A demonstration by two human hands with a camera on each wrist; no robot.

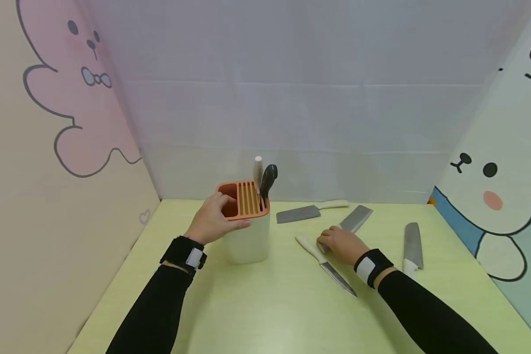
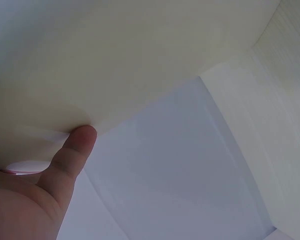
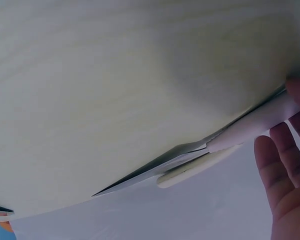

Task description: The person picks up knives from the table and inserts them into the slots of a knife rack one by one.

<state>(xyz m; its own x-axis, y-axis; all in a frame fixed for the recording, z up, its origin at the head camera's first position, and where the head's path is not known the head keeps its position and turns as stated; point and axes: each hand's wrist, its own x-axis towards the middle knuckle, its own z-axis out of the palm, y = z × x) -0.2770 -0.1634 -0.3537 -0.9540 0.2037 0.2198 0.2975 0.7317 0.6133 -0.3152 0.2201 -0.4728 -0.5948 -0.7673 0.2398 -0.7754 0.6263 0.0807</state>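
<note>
My left hand [image 1: 214, 219] grips the near left rim of a white knife block [image 1: 248, 241] with an orange slotted top. Its fingers reach into the large open compartment and the thumb [image 2: 72, 155] presses along the outer wall. A white-handled knife [image 1: 257, 174] and a black handle [image 1: 269, 178] stand up from the block's right side. My right hand [image 1: 342, 246] holds the pale handle [image 3: 260, 122] of a cleaver [image 1: 356, 219] between thumb and fingers. Its blade points away to the back right. Just left of this hand lies a small pointed knife [image 1: 332, 273].
Behind the right hand lies another cleaver [image 1: 298, 214] with a cream handle. A broad knife [image 1: 412, 246] lies to the right, its handle partly behind my right forearm. The pale table [image 1: 256, 309] meets a plain wall at the back and printed walls on both sides.
</note>
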